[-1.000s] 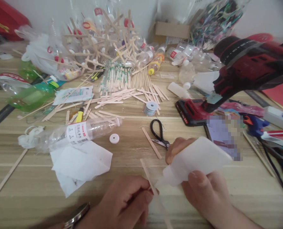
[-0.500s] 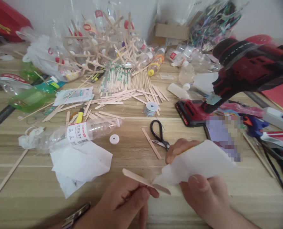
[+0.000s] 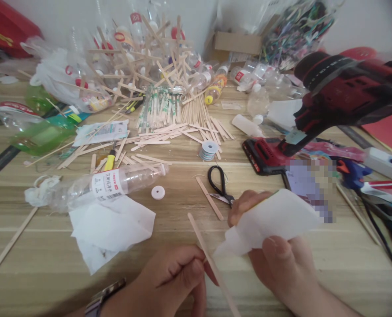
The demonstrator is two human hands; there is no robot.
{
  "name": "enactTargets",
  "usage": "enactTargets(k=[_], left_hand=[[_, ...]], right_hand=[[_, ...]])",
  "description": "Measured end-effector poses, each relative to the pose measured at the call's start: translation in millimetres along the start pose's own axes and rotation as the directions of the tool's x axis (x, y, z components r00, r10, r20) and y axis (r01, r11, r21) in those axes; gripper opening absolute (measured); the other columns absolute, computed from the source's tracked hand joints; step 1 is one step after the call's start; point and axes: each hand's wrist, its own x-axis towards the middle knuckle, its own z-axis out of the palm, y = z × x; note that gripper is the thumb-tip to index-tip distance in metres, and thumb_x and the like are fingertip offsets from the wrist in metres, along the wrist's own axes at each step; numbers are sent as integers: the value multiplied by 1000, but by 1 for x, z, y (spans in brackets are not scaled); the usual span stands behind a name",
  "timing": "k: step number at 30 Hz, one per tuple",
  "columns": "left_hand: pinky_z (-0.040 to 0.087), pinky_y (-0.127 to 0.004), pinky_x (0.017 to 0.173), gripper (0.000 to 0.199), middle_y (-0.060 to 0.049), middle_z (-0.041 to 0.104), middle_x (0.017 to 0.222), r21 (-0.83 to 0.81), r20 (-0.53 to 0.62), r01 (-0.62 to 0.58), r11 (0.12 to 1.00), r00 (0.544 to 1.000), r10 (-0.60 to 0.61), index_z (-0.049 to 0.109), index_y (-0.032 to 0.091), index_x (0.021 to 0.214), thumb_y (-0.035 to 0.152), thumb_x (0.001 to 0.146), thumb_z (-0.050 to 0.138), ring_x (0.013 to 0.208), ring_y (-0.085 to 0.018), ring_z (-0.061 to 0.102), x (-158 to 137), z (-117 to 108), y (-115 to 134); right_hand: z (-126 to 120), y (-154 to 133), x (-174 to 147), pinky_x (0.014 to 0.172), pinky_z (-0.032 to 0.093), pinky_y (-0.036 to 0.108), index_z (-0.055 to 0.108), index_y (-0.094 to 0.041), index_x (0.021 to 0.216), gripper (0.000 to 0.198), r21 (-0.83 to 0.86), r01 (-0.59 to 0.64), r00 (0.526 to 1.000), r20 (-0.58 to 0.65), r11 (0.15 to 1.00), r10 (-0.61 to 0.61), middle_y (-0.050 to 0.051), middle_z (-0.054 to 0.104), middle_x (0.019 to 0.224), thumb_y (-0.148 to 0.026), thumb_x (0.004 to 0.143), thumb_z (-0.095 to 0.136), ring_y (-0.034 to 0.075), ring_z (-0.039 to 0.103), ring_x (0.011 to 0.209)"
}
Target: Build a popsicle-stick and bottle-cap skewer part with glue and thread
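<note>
My left hand (image 3: 172,275) is closed, thumb and forefinger pinched at the middle of a flat wooden craft stick (image 3: 199,235). A bit of something thin and pale shows at the fingertips; what it is I cannot make out. Wrapped in my right hand (image 3: 283,268) is a white squeeze glue bottle (image 3: 277,220), tilted with its nozzle pointing down and left. The nozzle tip sits right beside the stick; whether they touch I cannot tell. Just beyond my right hand lie black-handled scissors (image 3: 220,185) and another craft stick (image 3: 209,198).
A clear plastic bottle (image 3: 136,178), white paper (image 3: 113,229) and a white cap (image 3: 158,192) lie to the left. Farther back are a wire spool (image 3: 208,150), loose sticks (image 3: 153,142) and piled bottles. A red power drill (image 3: 341,97) stands at right, near a phone (image 3: 298,180).
The craft stick has turned in my left hand: its far end has swung up and right, its near end down toward me. My right hand and the glue bottle have shifted slightly left.
</note>
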Motion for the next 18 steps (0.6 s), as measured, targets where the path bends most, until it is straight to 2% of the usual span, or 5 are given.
enactTargets(k=[7, 13, 18], left_hand=[[31, -19, 51, 64, 3, 51, 54, -5, 77, 12, 1000, 997, -12, 67, 15, 88, 74, 83, 42, 49, -9, 46, 1, -1, -3], [31, -19, 52, 57, 5, 45, 54, -17, 60, 4, 1000, 998, -3, 63, 16, 77, 69, 87, 43, 50, -8, 42, -1, -2, 3], [30, -18, 51, 54, 6, 47, 54, -33, 48, 15, 999, 999, -14, 61, 17, 79, 68, 86, 45, 49, -7, 40, 0, -1, 4]], right_hand=[[-1, 0, 0, 46, 37, 29, 63, -27, 96, 28, -14, 2, 1000, 6, 1000, -2, 1, 55, 71, -53, 87, 60, 15, 47, 54], [-1, 0, -1, 49, 39, 27, 63, -26, 94, 28, 6, -8, 1000, 9, 1000, 8, 1, 55, 74, -53, 87, 61, 14, 49, 58], [-1, -1, -1, 48, 38, 27, 63, -25, 91, 31, 10, -24, 999, 22, 1000, 24, 1, 55, 71, -55, 87, 59, 14, 48, 57]])
